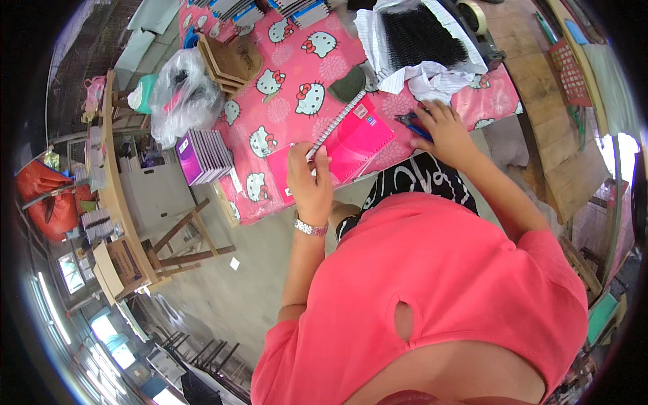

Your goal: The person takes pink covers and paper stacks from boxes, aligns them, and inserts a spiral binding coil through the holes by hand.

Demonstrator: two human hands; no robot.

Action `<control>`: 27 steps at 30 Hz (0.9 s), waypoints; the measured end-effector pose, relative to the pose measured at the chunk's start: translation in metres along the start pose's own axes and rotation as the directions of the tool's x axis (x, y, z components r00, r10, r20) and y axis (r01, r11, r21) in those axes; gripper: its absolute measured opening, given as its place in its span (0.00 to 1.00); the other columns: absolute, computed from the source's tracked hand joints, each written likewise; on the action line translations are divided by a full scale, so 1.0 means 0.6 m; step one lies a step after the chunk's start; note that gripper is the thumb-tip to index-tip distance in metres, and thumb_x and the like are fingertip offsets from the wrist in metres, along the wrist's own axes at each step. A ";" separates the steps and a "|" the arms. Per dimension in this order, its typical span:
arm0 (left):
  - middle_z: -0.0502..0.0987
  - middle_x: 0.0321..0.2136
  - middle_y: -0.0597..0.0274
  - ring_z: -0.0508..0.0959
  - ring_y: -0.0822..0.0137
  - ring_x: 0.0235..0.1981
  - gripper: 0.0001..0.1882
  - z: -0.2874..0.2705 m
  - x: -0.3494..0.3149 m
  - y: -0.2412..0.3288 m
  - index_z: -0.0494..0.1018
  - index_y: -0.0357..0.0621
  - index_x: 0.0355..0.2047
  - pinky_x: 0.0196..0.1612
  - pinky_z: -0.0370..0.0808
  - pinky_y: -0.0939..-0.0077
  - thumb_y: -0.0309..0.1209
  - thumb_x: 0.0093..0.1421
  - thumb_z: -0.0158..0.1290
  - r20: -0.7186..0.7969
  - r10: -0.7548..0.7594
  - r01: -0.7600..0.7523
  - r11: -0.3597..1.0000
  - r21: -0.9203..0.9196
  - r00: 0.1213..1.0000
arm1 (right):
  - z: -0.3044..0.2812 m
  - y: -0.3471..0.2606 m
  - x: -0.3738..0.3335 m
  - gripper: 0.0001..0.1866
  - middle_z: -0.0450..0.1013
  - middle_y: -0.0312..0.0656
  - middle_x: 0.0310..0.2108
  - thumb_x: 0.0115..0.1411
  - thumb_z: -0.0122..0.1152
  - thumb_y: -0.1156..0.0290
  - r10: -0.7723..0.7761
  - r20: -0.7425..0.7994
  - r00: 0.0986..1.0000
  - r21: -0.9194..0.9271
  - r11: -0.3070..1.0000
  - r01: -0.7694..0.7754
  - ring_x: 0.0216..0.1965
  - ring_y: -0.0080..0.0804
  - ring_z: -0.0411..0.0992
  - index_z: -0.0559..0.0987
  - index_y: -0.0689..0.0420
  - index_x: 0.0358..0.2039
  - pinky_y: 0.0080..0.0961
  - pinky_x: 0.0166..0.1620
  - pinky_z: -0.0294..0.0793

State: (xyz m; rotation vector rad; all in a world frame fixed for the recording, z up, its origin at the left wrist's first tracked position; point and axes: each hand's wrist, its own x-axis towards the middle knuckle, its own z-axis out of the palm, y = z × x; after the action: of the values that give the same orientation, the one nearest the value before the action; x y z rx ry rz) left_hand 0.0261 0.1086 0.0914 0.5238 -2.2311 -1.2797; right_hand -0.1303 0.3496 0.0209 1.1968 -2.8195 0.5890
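Observation:
A bright pink notebook (361, 143) lies at a slant near the table's front edge, with a light-coloured strip of spiral binding (339, 120) along its upper left side. My left hand (310, 181), with a metal-band watch on its wrist, is closed at the lower end of that binding, thumb and fingers about it. More pink cover shows beneath this hand. To the right of the notebook, my right hand (444, 131) has its fingers curled over pliers (410, 123) with dark jaws and blue handles. The palm side of that grip is hidden.
Black spiral coils (425, 39) lie on white paper at the back right, near a tape roll (472, 17). A dark green pad (347, 86) is behind the notebook. Purple notebooks (202, 157), a plastic bag (183, 101) and a brown wooden holder (229, 61) stand left.

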 end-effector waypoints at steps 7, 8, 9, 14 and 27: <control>0.71 0.39 0.54 0.80 0.68 0.29 0.09 -0.008 0.000 -0.016 0.68 0.33 0.42 0.32 0.79 0.78 0.29 0.69 0.46 0.089 0.002 -0.015 0.989 0.146 0.996 | 0.002 0.002 -0.025 0.40 0.64 0.50 0.55 0.52 0.67 0.55 -0.037 0.006 0.999 0.160 0.986 0.036 0.55 0.50 0.62 0.64 0.57 0.62 0.46 0.60 0.59; 0.72 0.38 0.54 0.81 0.68 0.29 0.10 0.001 0.001 -0.018 0.69 0.33 0.42 0.31 0.79 0.77 0.30 0.69 0.45 0.025 0.077 -0.080 0.988 0.134 0.997 | -0.004 -0.009 -0.028 0.37 0.64 0.52 0.54 0.55 0.65 0.58 0.104 -0.111 0.988 0.324 0.944 -0.063 0.55 0.51 0.62 0.64 0.58 0.62 0.45 0.60 0.59; 0.72 0.38 0.54 0.81 0.68 0.30 0.12 0.006 -0.002 -0.021 0.69 0.33 0.42 0.30 0.79 0.77 0.31 0.70 0.45 -0.043 0.148 -0.141 0.981 0.132 0.988 | -0.011 -0.021 -0.027 0.37 0.64 0.52 0.54 0.55 0.65 0.58 0.100 -0.100 0.990 0.322 0.945 -0.062 0.55 0.51 0.62 0.64 0.58 0.62 0.45 0.60 0.59; 0.74 0.34 0.53 0.79 0.64 0.29 0.09 -0.007 -0.002 -0.022 0.69 0.36 0.42 0.25 0.75 0.74 0.28 0.65 0.52 -0.005 -0.006 0.006 1.000 0.020 1.000 | -0.077 -0.107 -0.017 0.33 0.64 0.55 0.52 0.56 0.61 0.68 -0.018 -0.319 0.947 0.566 0.798 0.206 0.54 0.52 0.62 0.64 0.61 0.62 0.41 0.59 0.60; 0.76 0.33 0.56 0.79 0.65 0.32 0.08 0.002 0.002 -0.028 0.72 0.36 0.40 0.29 0.76 0.75 0.23 0.61 0.55 -0.104 0.104 -0.107 0.994 -0.016 0.989 | -0.083 -0.194 0.032 0.37 0.64 0.46 0.52 0.48 0.67 0.63 -0.332 -0.127 0.935 0.475 0.807 0.351 0.50 0.47 0.64 0.67 0.51 0.60 0.44 0.52 0.63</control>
State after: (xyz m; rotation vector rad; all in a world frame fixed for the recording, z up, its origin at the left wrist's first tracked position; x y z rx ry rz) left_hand 0.0259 0.1006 0.0767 0.4473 -2.1281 -1.1944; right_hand -0.0690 0.2799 0.1093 1.6913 -2.3855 1.3298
